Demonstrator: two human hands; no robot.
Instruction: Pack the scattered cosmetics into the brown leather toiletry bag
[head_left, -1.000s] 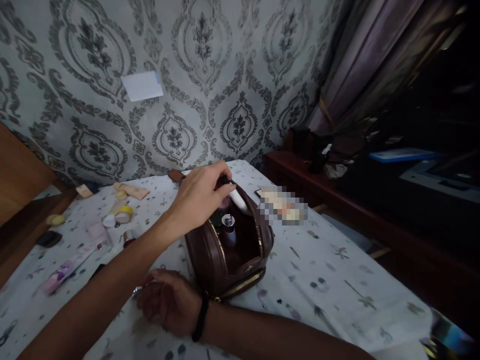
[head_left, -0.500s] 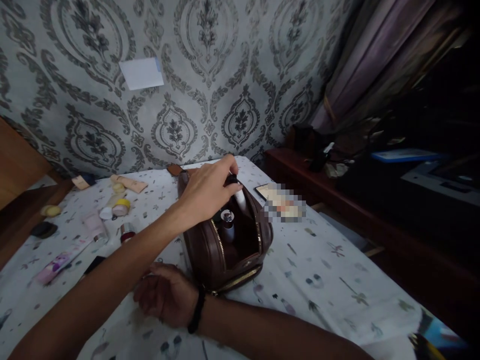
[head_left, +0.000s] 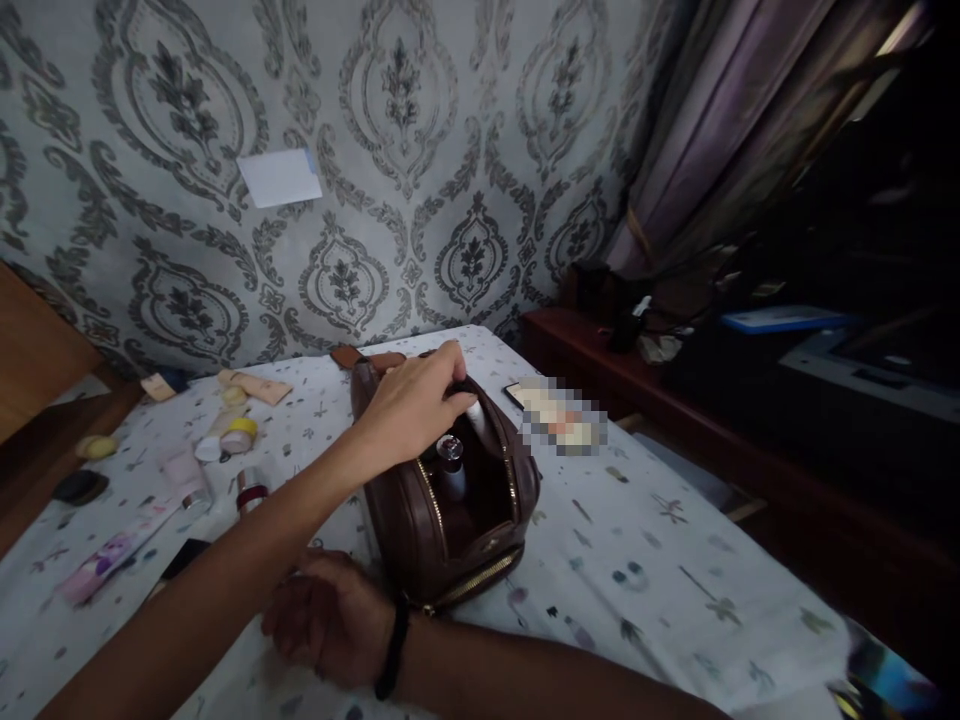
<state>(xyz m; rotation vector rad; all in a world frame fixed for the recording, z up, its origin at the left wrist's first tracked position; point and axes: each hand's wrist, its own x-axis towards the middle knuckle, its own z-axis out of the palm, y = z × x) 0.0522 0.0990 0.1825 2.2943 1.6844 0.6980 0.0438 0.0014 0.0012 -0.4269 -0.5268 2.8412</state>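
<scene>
A brown leather bag stands unzipped on the cloth-covered table. My left hand reaches over it, thumb and fingers closed around the dark top of a small white bottle at the bag's far inner side. A second bottle with a shiny silver cap stands upright inside. My right hand, with a black band at the wrist, lies low in front of the bag, under my left forearm. Its fingers are loosely curled and apart, and I see nothing in them.
Left on the table lie a pink tube, a peach tube, a yellow-banded jar, a red-and-silver container and a dark round case. A phone, partly blurred, lies right of the bag. A dark red cabinet stands beyond the table's right edge.
The view has tilted slightly up, so everything sits a little lower. My left hand and the white bottle sit slightly deeper in the bag. My right hand stays in front of the bag.
</scene>
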